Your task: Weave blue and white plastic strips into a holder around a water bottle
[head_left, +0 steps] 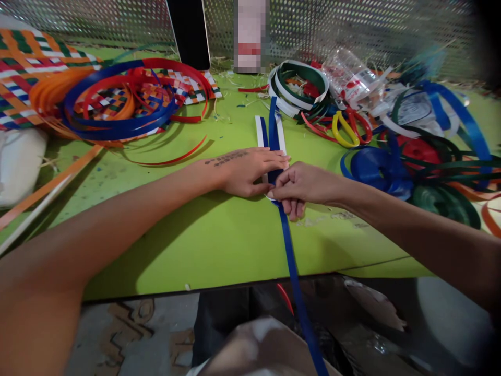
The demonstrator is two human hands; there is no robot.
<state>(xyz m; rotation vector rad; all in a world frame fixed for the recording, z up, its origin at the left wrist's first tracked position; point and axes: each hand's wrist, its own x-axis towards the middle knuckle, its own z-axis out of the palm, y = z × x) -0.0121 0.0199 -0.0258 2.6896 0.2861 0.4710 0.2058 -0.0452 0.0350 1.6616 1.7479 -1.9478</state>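
Note:
My left hand (246,171) lies flat on the green table (219,235), fingers stretched out, pressing down white strips (259,130) and a blue strip that run away from me. My right hand (301,187) is closed in a pinch on a long blue plastic strip (291,250), right beside the left fingertips. That strip runs from my hands toward me, over the table's front edge and down past my lap.
Coils of blue, red and orange strip (117,99) lie on woven mats (23,68) at the back left. Green, white and blue coils (301,83), yellow-handled scissors (344,130), a plastic bottle (352,78) and more rolls (376,169) crowd the right. A perforated metal wall stands behind.

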